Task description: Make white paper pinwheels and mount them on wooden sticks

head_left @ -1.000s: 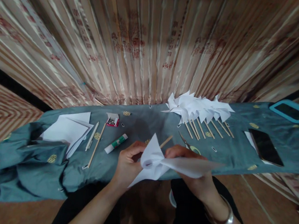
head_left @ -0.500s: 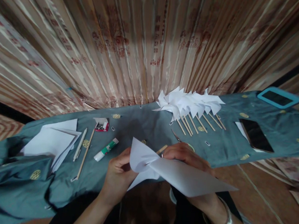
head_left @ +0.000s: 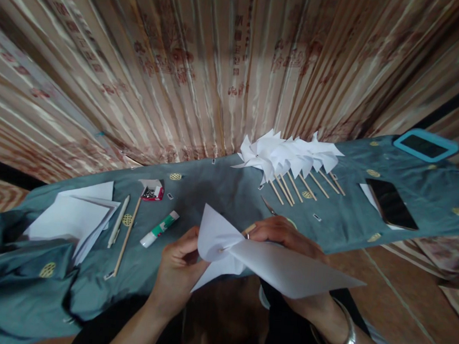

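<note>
A white paper pinwheel [head_left: 273, 268] is held up in front of me, its blades folded in toward the centre. My left hand [head_left: 180, 271] pinches its left side, the thumb and fingers closed at the blade's edge. My right hand [head_left: 287, 240] is closed behind the large right blade, which covers part of the fingers and palm. The end of a thin wooden stick [head_left: 250, 229] shows by the right fingertips; how firmly it sits in them is hidden. Behind my right hand lie scissors [head_left: 268, 206], only partly in view.
Finished pinwheels [head_left: 290, 158] on sticks lie overlapped at the back. To the left are paper sheets [head_left: 71, 215], a pen [head_left: 118, 221], a loose stick [head_left: 127, 238], a small box of pins [head_left: 152, 190] and a glue stick [head_left: 160, 229]. A phone [head_left: 392, 203] and a blue-framed device [head_left: 426, 145] lie right.
The view has shifted slightly, so the table items sit a little further left and higher. Both hands keep hold of the pinwheel, with barely any movement.
</note>
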### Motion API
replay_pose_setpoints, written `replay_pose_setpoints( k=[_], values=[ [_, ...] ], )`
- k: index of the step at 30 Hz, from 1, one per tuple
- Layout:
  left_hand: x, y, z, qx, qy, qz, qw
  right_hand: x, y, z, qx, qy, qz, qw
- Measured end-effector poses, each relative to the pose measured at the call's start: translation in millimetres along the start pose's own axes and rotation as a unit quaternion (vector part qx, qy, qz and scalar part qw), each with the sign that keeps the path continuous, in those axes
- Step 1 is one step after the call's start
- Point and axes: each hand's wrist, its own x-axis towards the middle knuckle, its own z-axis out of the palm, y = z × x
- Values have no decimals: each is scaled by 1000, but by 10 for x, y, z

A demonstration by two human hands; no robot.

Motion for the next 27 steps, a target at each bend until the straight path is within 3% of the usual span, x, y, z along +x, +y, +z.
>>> replay_pose_setpoints(
  k=[7,13,21,27],
  values=[
    [6,-10,-2,20,-5,21,1000,-13,8,20,45,19,31,998],
    [37,-72,-37,17,-13,28,999,-2,85,73,156,19,198,967],
    [134,-334,4,15,40,-70,997,117,538,263,294,26,339,893],
    [41,-554,134,-88,123,-142,978,87,772,375,277,11,373,885]
  ],
)
